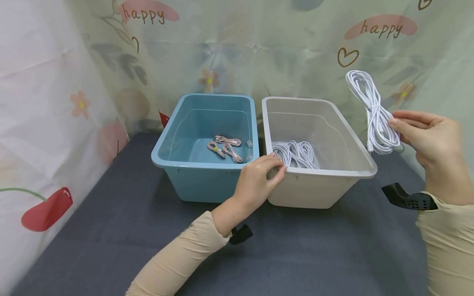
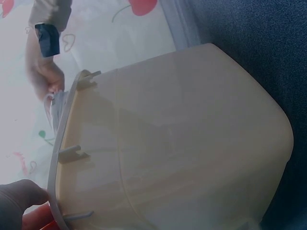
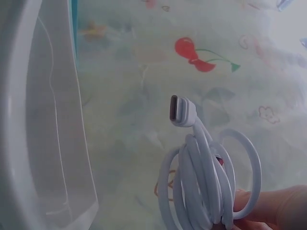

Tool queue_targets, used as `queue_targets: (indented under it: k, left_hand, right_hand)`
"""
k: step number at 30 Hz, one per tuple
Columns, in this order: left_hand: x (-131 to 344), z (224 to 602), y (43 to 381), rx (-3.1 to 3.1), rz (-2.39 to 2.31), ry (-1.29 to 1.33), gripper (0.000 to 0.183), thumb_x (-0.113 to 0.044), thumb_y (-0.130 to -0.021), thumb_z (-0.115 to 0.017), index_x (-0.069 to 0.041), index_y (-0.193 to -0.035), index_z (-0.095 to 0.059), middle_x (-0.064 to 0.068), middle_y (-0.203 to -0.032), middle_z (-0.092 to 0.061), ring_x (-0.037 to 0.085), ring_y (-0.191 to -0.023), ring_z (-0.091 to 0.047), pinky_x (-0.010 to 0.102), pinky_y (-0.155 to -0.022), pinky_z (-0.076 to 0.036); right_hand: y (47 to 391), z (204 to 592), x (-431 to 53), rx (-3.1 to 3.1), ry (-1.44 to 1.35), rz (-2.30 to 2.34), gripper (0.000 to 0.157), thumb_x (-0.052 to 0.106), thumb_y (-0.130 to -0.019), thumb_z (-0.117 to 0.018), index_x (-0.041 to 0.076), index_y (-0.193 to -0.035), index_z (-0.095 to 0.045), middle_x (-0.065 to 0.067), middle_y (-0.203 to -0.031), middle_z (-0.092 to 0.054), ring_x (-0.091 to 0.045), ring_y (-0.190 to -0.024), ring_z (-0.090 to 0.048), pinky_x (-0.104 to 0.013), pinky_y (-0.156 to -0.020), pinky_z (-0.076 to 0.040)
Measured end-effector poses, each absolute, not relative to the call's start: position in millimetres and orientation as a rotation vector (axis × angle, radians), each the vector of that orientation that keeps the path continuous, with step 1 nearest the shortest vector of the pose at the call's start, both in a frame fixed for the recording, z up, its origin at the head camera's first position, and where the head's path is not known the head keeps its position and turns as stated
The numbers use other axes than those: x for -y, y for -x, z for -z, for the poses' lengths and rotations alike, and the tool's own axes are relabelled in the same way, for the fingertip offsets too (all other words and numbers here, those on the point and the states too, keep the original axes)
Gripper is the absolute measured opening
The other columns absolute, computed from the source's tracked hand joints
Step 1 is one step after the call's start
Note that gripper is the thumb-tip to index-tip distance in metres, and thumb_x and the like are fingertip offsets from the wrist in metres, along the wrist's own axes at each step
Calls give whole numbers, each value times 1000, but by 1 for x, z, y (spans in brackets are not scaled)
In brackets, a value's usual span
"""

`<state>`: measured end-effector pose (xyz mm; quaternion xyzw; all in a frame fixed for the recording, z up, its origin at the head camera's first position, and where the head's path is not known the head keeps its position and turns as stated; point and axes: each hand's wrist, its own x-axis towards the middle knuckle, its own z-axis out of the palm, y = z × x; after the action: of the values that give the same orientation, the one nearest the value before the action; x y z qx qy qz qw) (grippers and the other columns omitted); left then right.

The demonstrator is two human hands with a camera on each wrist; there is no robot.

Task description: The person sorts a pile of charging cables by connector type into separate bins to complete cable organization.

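My right hand [image 1: 435,137] pinches a coiled white charging cable [image 1: 375,111] in the air, right of the light grey bin [image 1: 322,187]. In the right wrist view the cable's flat plug [image 3: 182,111] points up beside the coil. My left hand [image 1: 259,176] grips the grey bin's front rim near its left corner, thumb outside; the left wrist view shows fingers at the rim [image 2: 53,191]. Inside the grey bin lie coiled white cables [image 1: 296,154], partly hidden by the front rim. The blue bin [image 1: 203,183] on the left holds several small pinkish cable bundles [image 1: 227,141].
Both bins stand side by side on a dark blue cloth-covered table [image 1: 111,230]. Behind them hangs a patterned curtain [image 1: 255,49], with a white one [image 1: 37,102] at the left. A black wrist strap [image 1: 409,199] hangs by my right cuff.
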<state>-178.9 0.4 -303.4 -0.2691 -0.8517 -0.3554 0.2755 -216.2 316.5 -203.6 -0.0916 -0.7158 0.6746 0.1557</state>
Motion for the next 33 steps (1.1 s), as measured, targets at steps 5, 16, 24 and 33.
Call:
queue_targets:
  k: [5, 16, 24, 33]
  left_hand:
    - [-1, 303, 179, 2297, 948, 718, 15, -15, -87, -65, -7, -97, -73, 5, -97, -72, 15, -111, -63, 25, -92, -52]
    - [-1, 304, 179, 2291, 956, 722, 16, -15, -87, -65, -6, -96, -73, 5, -98, -72, 17, -111, -64, 26, -91, -52]
    - [-1, 304, 179, 2297, 950, 716, 16, -16, -87, -65, -6, -97, -73, 5, -99, -72, 17, -110, -64, 26, -91, -52]
    - [0, 303, 179, 2284, 958, 725, 15, -15, -86, -65, -5, -96, -73, 5, -97, -72, 16, -110, -64, 26, -91, -52]
  right_hand:
    - [223, 197, -311, 2069, 252, -1959, 18, 15, -63, -85, 20, -77, -75, 13, -63, -70, 1, -59, -64, -13, -49, -51]
    - [236, 190, -295, 2064, 145, -2084, 14, 6, -67, -81, 16, -75, -76, 8, -64, -71, -2, -60, -66, -15, -52, -53]
    - [242, 192, -287, 2152, 101, -2031, 12, 7, -70, -79, 18, -74, -76, 10, -64, -71, 0, -61, -65, -13, -52, -52]
    - [253, 195, -278, 2272, 130, -1917, 11, 11, -72, -78, 22, -74, -75, 13, -63, -70, 2, -62, -63, -12, -53, -51]
